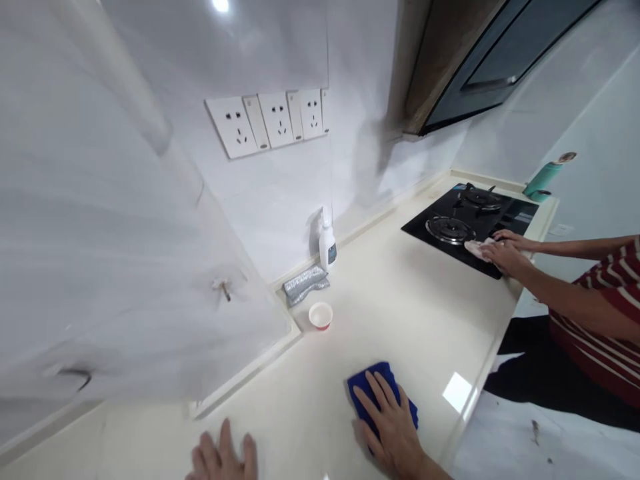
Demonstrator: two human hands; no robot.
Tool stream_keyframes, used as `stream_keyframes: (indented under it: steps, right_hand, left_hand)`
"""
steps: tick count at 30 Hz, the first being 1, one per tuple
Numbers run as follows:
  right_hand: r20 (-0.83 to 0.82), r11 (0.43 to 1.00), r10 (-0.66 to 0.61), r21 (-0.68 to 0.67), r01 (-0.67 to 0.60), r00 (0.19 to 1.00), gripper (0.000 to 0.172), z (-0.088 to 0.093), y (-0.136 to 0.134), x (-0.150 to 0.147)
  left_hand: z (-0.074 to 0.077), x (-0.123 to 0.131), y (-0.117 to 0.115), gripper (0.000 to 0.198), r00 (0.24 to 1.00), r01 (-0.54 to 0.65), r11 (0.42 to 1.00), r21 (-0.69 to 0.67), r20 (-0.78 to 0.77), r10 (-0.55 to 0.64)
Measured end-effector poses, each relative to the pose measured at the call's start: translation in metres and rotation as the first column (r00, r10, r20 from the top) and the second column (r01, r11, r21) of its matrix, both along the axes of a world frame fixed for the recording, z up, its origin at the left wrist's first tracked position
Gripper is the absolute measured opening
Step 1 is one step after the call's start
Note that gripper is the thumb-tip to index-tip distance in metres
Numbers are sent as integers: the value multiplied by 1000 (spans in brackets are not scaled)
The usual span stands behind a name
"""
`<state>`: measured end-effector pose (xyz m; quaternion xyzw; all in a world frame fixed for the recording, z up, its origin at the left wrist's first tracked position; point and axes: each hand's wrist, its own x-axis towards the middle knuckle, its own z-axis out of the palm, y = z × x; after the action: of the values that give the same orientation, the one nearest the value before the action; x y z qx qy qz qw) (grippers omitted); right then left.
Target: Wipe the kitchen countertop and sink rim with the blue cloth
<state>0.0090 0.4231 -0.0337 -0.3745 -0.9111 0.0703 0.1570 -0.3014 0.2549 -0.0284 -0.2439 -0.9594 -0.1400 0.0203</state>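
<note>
My right hand (393, 433) lies flat on a folded blue cloth (367, 393), pressing it against the white countertop (380, 313). Its fingers are spread over the cloth, with the thumb off to the left side. At the bottom edge of the view, my left hand (225, 460) rests with fingers apart on the counter, holding nothing; its wrist is out of view. Ahead of both hands stands a small white and red cup (321, 316).
Against the wall are a silver foil packet (305, 285) and a white spray bottle (327, 243). At the right, another person's hands (507, 253) press a whitish cloth (477, 249) on a black gas stove (450, 223). A green bottle (543, 180) stands behind it, and a range hood (480, 67) hangs above.
</note>
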Motion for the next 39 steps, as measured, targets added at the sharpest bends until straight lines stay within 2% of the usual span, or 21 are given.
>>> stream_keyframes:
  steps: [3,5,9,13,15,17,20,24,26,28,30,31,33,35,38,39]
  right_hand:
    - [3,991,-104,-85,104,995,72,2,-23,-15]
    - [-2,984,-103,-147,102,995,75,3,-37,-26]
    - [-4,975,13,-221,-14,1000,77,4,-61,-32]
    - [13,961,184,-210,-178,983,74,6,-68,-8]
    - [23,961,211,-189,-203,977,71,7,-63,10]
    - [46,976,165,-154,-157,985,66,7,-53,27]
    - [104,996,27,-89,-17,994,60,7,-37,44]
    - [153,987,-157,-3,160,976,57,7,-28,47]
    - [153,974,-225,34,223,962,56,5,-32,40]
    - [135,955,-296,66,289,946,56,2,-40,30]
    - [114,932,-360,82,353,926,56,-1,-49,19]
    - [106,921,-388,85,380,915,56,-2,-54,14]
    - [94,900,-433,86,426,896,58,-4,-61,1]
    - [84,886,-463,87,456,882,59,-3,-64,-15]
    - [72,882,-469,82,463,880,60,3,-62,-50]
    - [78,882,-471,69,466,879,60,5,-60,-64]
  left_hand:
    - [12,5,2,72,997,23,998,-56,71,-19]
    - [14,8,3,72,997,37,998,-56,68,-33]
    - [12,10,0,71,996,63,997,-44,67,-60]
    - [8,10,-5,71,993,89,996,-26,82,-87]
    - [5,8,-7,72,989,109,994,-22,98,-107]
    - [2,5,-10,72,985,130,991,-28,116,-126]
    - [-1,0,-16,72,970,195,979,-51,156,-186]
    - [-1,-3,-38,68,922,340,939,-42,213,-324]
    - [-1,-5,-60,64,881,435,899,-48,227,-414]
    - [-2,-10,-93,61,846,511,856,-78,221,-485]
    - [-3,-23,-135,61,846,522,845,-117,197,-496]
    - [-3,-31,-160,62,864,495,859,-128,182,-470]
    - [-3,-53,-215,69,924,372,918,-136,149,-353]
    - [-1,-75,-274,75,980,170,976,-133,126,-154]
    - [-1,-98,-356,78,990,-97,983,-157,91,112]
    - [-2,-102,-378,77,987,-136,975,-173,66,149]
